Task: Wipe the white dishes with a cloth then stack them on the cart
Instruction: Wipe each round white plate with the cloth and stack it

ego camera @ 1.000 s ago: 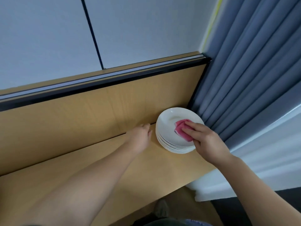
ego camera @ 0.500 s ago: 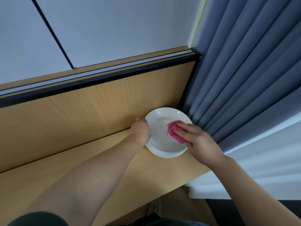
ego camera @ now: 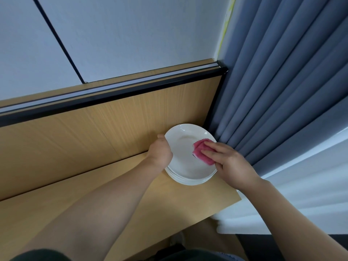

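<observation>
Glossy white dishes [ego camera: 185, 162] — nubbly pink cloth [ego camera: 202, 152] — matt wood-grain desk [ego camera: 131, 194]

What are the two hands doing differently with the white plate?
The left hand grips the top plate by its left rim, while the right hand is over its right side. The left hand touches the plate itself, while the right hand presses a pink cloth onto it with flat fingers. Both hands are on the same plate.

A light wooden desk [ego camera: 169, 213] stands against a matching upright back panel [ego camera: 84, 144] capped by a black rail [ego camera: 131, 90]. Above it rises a white wall [ego camera: 141, 34] crossed by a thin dark seam. Blue-grey pleated curtains [ego camera: 282, 81] hang on the right, above a dark floor [ego camera: 267, 243].
</observation>
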`<state>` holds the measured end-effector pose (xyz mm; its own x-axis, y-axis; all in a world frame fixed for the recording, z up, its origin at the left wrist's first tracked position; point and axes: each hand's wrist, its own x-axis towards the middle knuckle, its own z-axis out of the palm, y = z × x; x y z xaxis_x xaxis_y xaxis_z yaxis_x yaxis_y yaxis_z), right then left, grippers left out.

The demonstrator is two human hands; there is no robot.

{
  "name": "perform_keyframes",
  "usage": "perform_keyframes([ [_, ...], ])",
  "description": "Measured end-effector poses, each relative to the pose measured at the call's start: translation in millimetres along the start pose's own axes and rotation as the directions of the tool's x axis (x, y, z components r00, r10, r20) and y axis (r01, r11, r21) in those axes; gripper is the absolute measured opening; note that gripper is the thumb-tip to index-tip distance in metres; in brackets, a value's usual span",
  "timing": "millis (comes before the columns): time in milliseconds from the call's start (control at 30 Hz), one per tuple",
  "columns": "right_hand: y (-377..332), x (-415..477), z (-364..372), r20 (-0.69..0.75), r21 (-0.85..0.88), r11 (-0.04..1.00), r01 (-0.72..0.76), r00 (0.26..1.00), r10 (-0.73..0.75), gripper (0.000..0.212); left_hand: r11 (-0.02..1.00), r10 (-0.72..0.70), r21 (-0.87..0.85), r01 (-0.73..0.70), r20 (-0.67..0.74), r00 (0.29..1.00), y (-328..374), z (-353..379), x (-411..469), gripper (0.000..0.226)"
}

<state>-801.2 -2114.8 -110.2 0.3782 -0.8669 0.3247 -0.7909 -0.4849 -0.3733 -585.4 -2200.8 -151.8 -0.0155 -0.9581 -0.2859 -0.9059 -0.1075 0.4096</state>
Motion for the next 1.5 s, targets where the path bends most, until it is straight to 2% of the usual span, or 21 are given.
perform_keyframes([
  [100, 2, 4, -2, -0.008, -0.009, 1.000, -0.007, 1.000, 0.007, 0.047, 0.998, 0.024, -0.057, -0.025, -0.017, 1.000, -4, -3, -5, 0.037],
  [200, -3, 12, -4, -0.038, -0.026, 0.999, 0.032, 0.999, -0.033, 0.043, 0.984, 0.022, -0.173, -0.030, -0.048, 0.999, -9, -9, -15, 0.023],
  [333, -14, 26, -5, -0.068, -0.038, 0.997, 0.067, 0.995, -0.070, 0.043, 0.948, 0.024, -0.315, -0.045, -0.069, 0.997, -25, -24, -26, 0.016],
  [600, -55, 59, 16, -0.072, -0.028, 0.987, 0.156, 0.985, -0.158, 0.043, 0.945, -0.028, -0.327, -0.016, -0.131, 0.991, -91, -52, -60, 0.013],
  [800, -120, 71, 64, -0.017, 0.041, 0.977, 0.207, 0.978, -0.207, 0.044, 0.951, -0.160, -0.282, 0.123, -0.110, 0.981, -177, -57, -107, 0.019],
  [933, -163, 72, 99, 0.044, 0.102, 0.968, 0.228, 0.971, -0.234, 0.046, 0.837, -0.227, -0.521, 0.169, -0.049, 0.973, -232, -58, -139, 0.022],
  [1067, -206, 71, 124, 0.079, 0.104, 0.955, 0.279, 0.955, -0.287, 0.044, 0.786, -0.353, -0.545, 0.291, -0.010, 0.936, -279, -54, -162, 0.021],
  [1200, -231, 71, 139, 0.103, 0.117, 0.948, 0.297, 0.945, -0.309, 0.049, 0.789, -0.390, -0.519, 0.328, -0.010, 0.921, -306, -51, -178, 0.031],
  [1500, -257, 74, 154, 0.114, 0.110, 0.932, 0.344, 0.928, -0.356, 0.048, 0.774, -0.408, -0.529, 0.349, 0.006, 0.913, -327, -40, -180, 0.033],
])
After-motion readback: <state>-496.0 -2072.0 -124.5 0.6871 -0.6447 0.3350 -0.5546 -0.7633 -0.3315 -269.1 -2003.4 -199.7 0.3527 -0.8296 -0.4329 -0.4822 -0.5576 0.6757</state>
